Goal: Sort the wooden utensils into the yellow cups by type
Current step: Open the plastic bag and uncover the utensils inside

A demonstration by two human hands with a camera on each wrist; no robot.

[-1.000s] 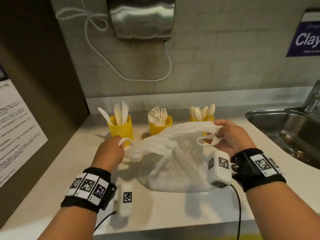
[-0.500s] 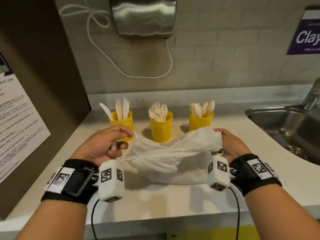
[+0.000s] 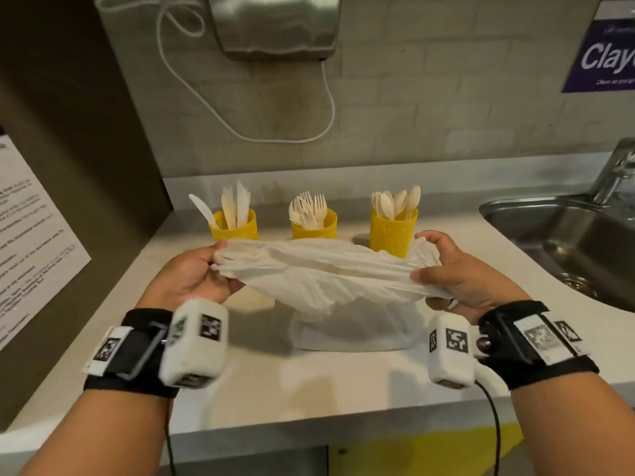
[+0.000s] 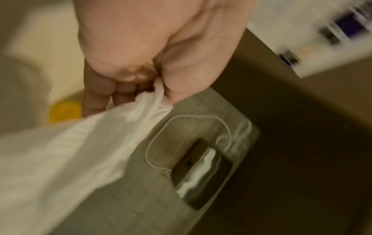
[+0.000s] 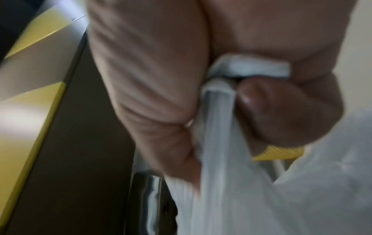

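The white plastic bag point(image 3: 326, 280) stood on the bench point(image 3: 309, 383) directly in front of three yellow cups point(image 3: 313, 225), masking their bases; the wooden utensils point(image 3: 311, 207) stood sorted in them. Left hand point(image 3: 192, 276) and right hand point(image 3: 460, 280) fingers were clamped on the bag's ends. The wrist views alone showed bunched plastic inside each fist. Earlier, the bag hung slacker.

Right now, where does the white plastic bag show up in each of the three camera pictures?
Head: the white plastic bag stretches across the middle, between left hand and right hand.
Left wrist: it fills the lower left, bunched under the fingers.
Right wrist: it hangs at lower right, pinched by the thumb.
Shared landmark: the steel hand dryer.
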